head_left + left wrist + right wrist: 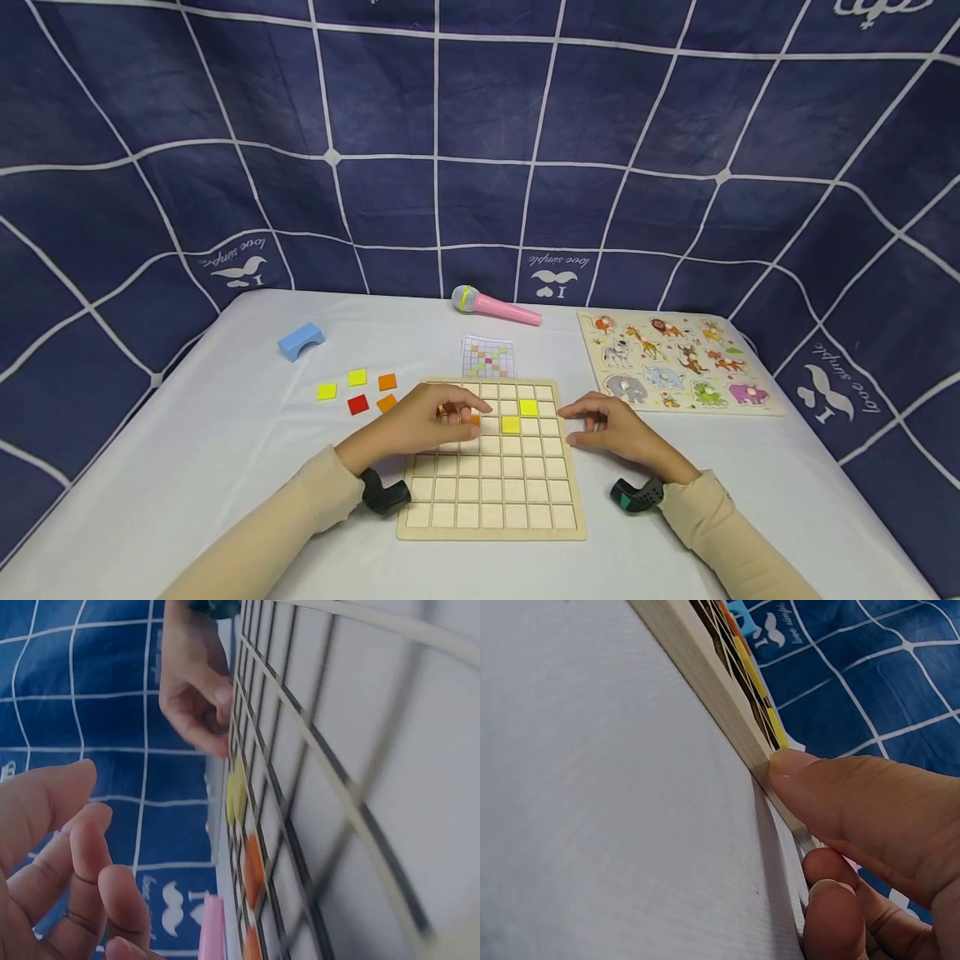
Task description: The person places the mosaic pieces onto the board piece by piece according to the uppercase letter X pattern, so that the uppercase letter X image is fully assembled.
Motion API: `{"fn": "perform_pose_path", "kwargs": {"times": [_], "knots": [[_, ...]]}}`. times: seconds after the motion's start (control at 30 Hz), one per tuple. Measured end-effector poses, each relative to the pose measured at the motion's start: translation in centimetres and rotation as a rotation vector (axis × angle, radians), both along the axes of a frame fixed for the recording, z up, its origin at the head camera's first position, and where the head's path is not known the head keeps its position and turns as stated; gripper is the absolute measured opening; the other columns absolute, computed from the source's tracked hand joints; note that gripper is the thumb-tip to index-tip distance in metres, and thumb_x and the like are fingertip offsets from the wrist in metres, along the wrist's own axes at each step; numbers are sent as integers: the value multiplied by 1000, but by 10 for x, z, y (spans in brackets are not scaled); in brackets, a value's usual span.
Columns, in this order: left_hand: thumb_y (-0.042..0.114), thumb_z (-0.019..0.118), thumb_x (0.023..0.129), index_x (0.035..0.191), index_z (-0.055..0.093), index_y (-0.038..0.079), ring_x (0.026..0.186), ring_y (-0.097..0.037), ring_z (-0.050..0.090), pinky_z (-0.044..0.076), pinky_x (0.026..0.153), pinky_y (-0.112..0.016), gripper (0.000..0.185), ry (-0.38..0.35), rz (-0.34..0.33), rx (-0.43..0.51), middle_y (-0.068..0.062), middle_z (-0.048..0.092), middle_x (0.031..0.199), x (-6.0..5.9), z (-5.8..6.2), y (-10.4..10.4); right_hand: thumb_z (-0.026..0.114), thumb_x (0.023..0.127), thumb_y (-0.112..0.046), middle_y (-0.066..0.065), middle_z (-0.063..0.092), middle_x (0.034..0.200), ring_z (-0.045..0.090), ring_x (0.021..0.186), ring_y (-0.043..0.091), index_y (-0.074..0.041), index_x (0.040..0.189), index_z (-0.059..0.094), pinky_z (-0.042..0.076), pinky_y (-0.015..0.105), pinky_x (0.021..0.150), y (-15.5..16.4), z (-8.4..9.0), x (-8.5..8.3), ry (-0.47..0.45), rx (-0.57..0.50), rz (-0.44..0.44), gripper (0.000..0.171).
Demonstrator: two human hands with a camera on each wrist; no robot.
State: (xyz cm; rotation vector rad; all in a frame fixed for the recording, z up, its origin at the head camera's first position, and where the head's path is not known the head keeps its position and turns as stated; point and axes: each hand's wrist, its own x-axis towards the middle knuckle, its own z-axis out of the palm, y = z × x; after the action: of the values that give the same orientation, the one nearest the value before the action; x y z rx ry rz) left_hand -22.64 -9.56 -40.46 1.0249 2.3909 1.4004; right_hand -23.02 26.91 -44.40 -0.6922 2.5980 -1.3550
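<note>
With your right hand (pixel 611 429) resting loosely against the right edge of the wooden grid board (pixel 491 500) on the table (pixel 187 467), steady it while your left hand (pixel 420 425), fingers curled over the orange tile (pixel 474 420), seats it squarely in its cell.

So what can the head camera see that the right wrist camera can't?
Only the head view shows the pink microphone, the blue block, the animal puzzle, the loose tiles beside the board and the left hand over the grid. Only the right wrist view shows, close up, the thumb pressed against the board's edge. Both show the wooden grid board, the yellow tiles in it, the right hand and the white tablecloth.
</note>
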Motion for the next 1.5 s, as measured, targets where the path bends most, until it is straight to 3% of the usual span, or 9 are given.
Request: {"fn": "perform_pose_path", "kwargs": {"times": [0.37, 0.63, 0.87, 1.17, 1.33, 1.5], "knots": [[15, 84, 95, 125, 78, 5, 87, -15, 60, 46, 70, -25, 32, 37, 116, -23, 7, 66, 94, 9, -5, -53, 89, 87, -5, 7, 68, 103, 54, 79, 9, 2, 121, 78, 46, 23, 70, 0, -1, 0, -6, -10, 7, 36], [13, 84, 95, 127, 77, 5, 88, -12, 61, 48, 74, -26, 35, 71, 223, -53, 3, 71, 100, 5, -12, -97, 89, 87, -5, 6, 68, 101, 54, 78, 9, 2, 121, 78, 47, 23, 70, 0, -2, -2, -1, -7, 11, 36], [14, 83, 95, 132, 74, 4, 95, -12, 65, 51, 76, -26, 39, 78, 290, -128, -7, 75, 113, -1, -8, -131, 89, 87, -5, 5, 67, 100, 54, 78, 9, 2, 120, 78, 46, 23, 70, -1, -1, -1, 0, 2, 5, 36], [2, 77, 92, 134, 72, 3, 108, -29, 69, 56, 87, -36, 42, 49, 300, -241, -15, 73, 132, -3, -9, -143, 89, 87, -7, 7, 68, 103, 54, 79, 9, 2, 121, 78, 46, 23, 70, 0, -1, -1, -4, -2, 7, 36], [-6, 72, 91, 133, 72, 2, 105, -26, 70, 57, 95, -47, 43, 99, 316, -313, -15, 73, 132, -7, -14, -145, 89, 88, -7, 7, 68, 104, 53, 79, 9, 1, 121, 78, 47, 23, 70, 0, -2, -1, -1, -6, 6, 36], [-7, 71, 89, 133, 74, 3, 95, -19, 62, 56, 89, -42, 45, 146, 329, -388, -13, 74, 125, -9, -16, -145, 90, 87, -7, 6, 68, 104, 54, 79, 9, 1, 121, 78, 46, 23, 70, 1, -1, -1, 4, -3, 4, 36]]}}
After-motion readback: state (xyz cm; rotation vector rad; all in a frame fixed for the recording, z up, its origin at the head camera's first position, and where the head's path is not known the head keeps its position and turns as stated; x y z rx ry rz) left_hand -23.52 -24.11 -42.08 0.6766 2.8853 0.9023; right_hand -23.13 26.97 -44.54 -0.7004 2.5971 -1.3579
